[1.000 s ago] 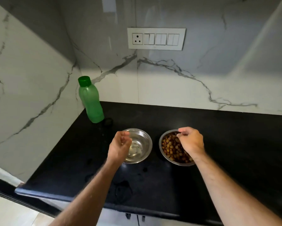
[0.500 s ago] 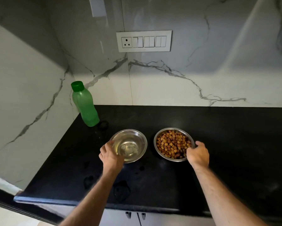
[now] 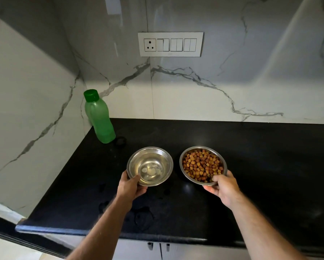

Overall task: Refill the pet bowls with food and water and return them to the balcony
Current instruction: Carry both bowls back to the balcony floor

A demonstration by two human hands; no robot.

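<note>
Two steel bowls are over the black counter (image 3: 260, 166). The water bowl (image 3: 153, 162) on the left holds clear water. My left hand (image 3: 131, 186) grips its near rim, thumb over the edge and fingers beneath. The food bowl (image 3: 200, 152) on the right is full of brown kibble. My right hand (image 3: 224, 188) holds its near rim the same way, and the bowl is tilted slightly, lifted off the counter.
A green capped bottle (image 3: 99, 119) stands in the back left corner by the marble walls. A socket and switch panel (image 3: 170, 44) is on the back wall. Wet patches (image 3: 144, 216) mark the counter near its front edge; cabinet doors (image 3: 157, 248) sit below.
Both hands dropped from above the bowls to their near rims and took hold. The food bowl has come up off the counter and tilts.
</note>
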